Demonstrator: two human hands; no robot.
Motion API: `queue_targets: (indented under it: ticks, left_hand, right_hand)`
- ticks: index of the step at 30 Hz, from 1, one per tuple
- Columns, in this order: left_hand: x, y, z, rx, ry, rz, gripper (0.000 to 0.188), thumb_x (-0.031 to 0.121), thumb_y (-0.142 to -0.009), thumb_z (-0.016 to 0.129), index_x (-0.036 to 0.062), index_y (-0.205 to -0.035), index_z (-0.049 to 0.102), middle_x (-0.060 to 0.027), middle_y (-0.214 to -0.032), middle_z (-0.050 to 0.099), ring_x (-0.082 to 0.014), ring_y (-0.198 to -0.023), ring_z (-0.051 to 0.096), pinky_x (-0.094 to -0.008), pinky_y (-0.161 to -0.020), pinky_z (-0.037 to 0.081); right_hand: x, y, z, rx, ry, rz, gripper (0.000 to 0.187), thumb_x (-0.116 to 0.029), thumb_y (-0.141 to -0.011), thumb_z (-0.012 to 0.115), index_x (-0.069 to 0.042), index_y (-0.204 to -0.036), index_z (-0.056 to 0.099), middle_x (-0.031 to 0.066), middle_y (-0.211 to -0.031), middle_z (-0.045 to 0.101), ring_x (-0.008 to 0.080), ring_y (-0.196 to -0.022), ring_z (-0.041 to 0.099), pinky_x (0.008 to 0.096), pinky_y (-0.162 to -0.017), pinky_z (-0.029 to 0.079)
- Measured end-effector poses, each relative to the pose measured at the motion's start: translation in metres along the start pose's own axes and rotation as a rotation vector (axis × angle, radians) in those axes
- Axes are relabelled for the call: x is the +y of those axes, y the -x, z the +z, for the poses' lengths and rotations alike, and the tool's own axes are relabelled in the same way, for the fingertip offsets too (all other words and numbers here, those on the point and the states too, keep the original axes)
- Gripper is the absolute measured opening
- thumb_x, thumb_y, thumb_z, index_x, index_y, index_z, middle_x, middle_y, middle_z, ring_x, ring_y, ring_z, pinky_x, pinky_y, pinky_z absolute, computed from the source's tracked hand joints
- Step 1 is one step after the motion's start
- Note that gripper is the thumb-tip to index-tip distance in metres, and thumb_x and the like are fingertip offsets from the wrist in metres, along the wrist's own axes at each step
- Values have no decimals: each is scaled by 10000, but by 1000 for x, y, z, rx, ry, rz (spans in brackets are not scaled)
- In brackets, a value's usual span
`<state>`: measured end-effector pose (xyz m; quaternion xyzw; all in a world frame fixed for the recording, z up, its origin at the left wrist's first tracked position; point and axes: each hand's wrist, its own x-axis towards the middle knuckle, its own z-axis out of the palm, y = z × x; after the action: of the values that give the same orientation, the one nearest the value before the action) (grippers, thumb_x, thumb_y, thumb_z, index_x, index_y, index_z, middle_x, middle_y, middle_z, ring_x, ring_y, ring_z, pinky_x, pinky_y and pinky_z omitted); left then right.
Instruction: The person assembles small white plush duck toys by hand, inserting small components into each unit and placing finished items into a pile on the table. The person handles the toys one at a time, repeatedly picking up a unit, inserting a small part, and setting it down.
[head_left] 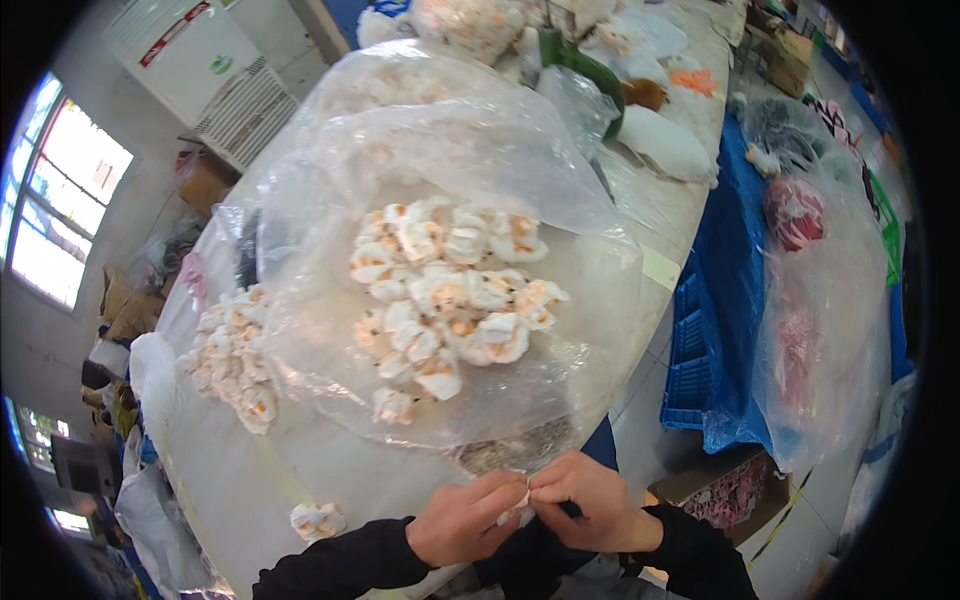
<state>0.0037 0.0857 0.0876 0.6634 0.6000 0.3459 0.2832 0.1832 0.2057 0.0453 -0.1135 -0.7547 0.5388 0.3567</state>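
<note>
At the table's near edge, my left hand (462, 522) and my right hand (585, 503) meet with fingertips pinched together. Between them is a small white fabric piece (518, 508), mostly covered by the fingers. Just beyond my hands lies a large clear plastic bag (570, 385), its mouth toward me. A heap of small white plush pieces with orange patches and dark dots (450, 290) sits inside the bag's mouth. One more plush piece (318, 520) lies alone on the table (225, 480), left of my left forearm. Another pile of them (235, 360) is left of the bag.
A grey-brown fuzzy patch (515, 447) lies between the bag and my hands. On the right are blue crates (688, 360) under a blue sheet, a clear bag with red and pink contents (825, 340), and a carton of pink pieces (735, 490). More filled bags (465, 25) stand at the far end.
</note>
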Motion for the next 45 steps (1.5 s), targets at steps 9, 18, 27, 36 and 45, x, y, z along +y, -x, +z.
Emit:
queue_targets:
  ticks: [9,18,27,36,45]
  left_hand:
    - [11,22,-30,65,-101,95,328,19,-863,712,62,-1179,630,-113,-1166,656,-340,-873,695,-387,-679,570]
    - [-59,-33,-80,611,-452,-1,712,228,-873,827,11,-1472,510,-194,-1432,579,-346,-1297,589,-423,-998,507]
    - [-19,180,-143,881,-379,-434,311,108,-918,702,49,-1223,691,-28,-1066,701,-62,-602,396,-242,-525,309]
    - [-64,292,-36,548,-415,-543,870,325,-887,725,-12,-1588,334,-253,-1559,426,-429,-1420,424,-503,-1187,308]
    - [-90,183,-27,539,-323,-297,593,111,-905,627,-10,-1470,494,-235,-1477,514,-371,-1245,562,-459,-1062,457]
  right_hand:
    - [-43,-19,17,-29,171,-151,194,70,-825,770,-37,-965,687,126,-961,718,293,-856,696,352,-721,545]
    - [-28,39,45,227,130,124,130,-72,-955,701,-18,-1069,730,75,-861,680,117,-637,600,258,-596,471]
    - [-10,62,94,55,162,221,124,-132,-959,695,-27,-1013,735,94,-798,677,151,-623,594,282,-593,478]
    - [3,47,130,-160,111,332,116,-115,-970,669,-26,-1006,735,70,-734,643,127,-574,530,273,-549,420]
    - [2,46,129,-163,120,234,116,-95,-983,665,-18,-1007,748,40,-770,667,74,-596,541,242,-547,411]
